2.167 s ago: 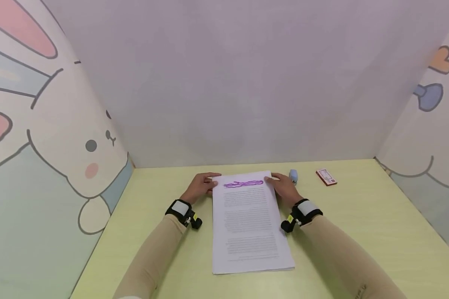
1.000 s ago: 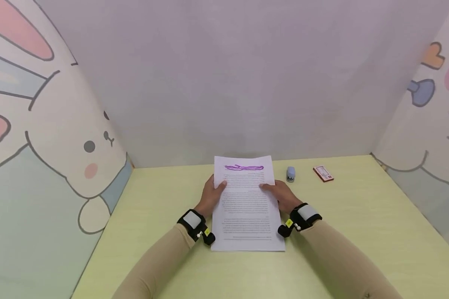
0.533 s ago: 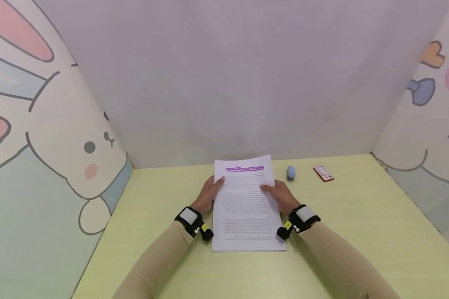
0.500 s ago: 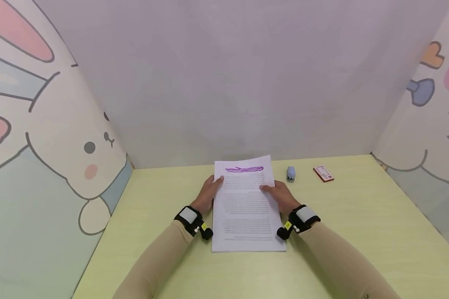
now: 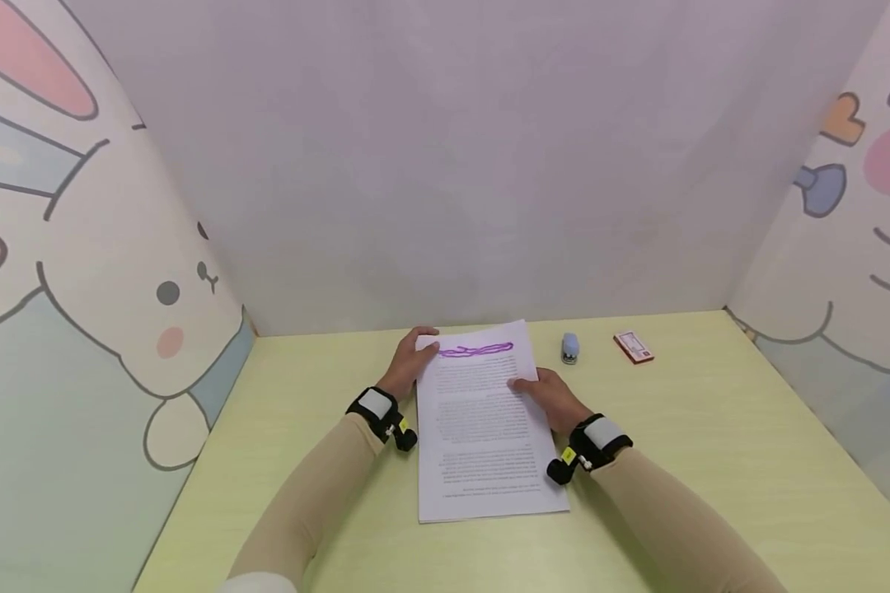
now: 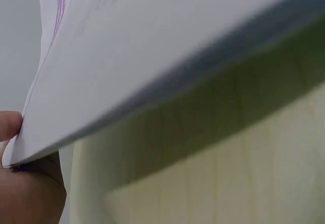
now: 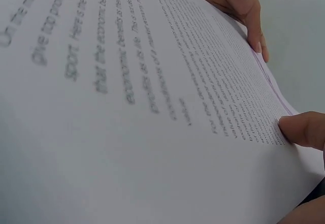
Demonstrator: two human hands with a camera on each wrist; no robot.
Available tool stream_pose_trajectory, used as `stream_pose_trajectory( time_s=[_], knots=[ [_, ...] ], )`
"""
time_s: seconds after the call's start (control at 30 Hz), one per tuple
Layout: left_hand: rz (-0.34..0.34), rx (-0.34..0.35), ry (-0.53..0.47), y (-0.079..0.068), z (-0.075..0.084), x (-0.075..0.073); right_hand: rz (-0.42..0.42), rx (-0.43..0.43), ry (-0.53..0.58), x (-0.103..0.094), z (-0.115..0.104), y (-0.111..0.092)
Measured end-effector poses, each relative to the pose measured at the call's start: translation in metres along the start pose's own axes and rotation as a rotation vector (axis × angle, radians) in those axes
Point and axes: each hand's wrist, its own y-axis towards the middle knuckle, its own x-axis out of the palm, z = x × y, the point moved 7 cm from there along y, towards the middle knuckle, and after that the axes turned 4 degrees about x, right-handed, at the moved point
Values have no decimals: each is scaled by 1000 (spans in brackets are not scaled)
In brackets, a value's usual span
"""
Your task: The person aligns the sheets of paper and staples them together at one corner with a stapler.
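Note:
A stack of printed paper sheets [image 5: 482, 428] is held between both hands, with a purple scribble [image 5: 476, 350] across its far end. At the far left corner my left hand [image 5: 409, 362] grips the stack, thumb on top and fingers beyond the edge. My right hand [image 5: 556, 401] holds the right edge partway down, its thumb [image 7: 304, 129] pressed on the text and its other fingers underneath. The left wrist view shows the stack's side edge raised over the table [image 6: 213, 183], casting a shadow there.
Beyond the right hand stands a small light-blue stapler [image 5: 569, 348]. Farther right lies a small red-and-white box [image 5: 634, 347]. A plain pale curtain [image 5: 445, 165] closes the back, and cartoon-printed panels [image 5: 119, 288] flank the table.
The left hand has slid from the left edge up to the far left corner. The stack's far end has come down and tilts slightly, while the right hand keeps its hold.

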Motion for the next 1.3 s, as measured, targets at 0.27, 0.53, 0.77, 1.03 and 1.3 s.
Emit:
stream_pose_trajectory(
  time_s=[0.27,0.53,0.77,1.03,1.3],
  knots=[
    [-8,-42,48,2,-12,-3,19,5,-55,4,-2,-1],
    [-50,-47,72,4,-10,-6,76,-10,-92,2,-8,-2],
    [-64,-2,136,2,-10,-6,66,-7,-98,-2,-8,-2],
    [-161,-17,133,-8,-8,-6,112,-69,-191,-18,-17,-4],
    [-278,165,795,1,22,6,79,-119,-223,-12,-17,-14]
  ],
)
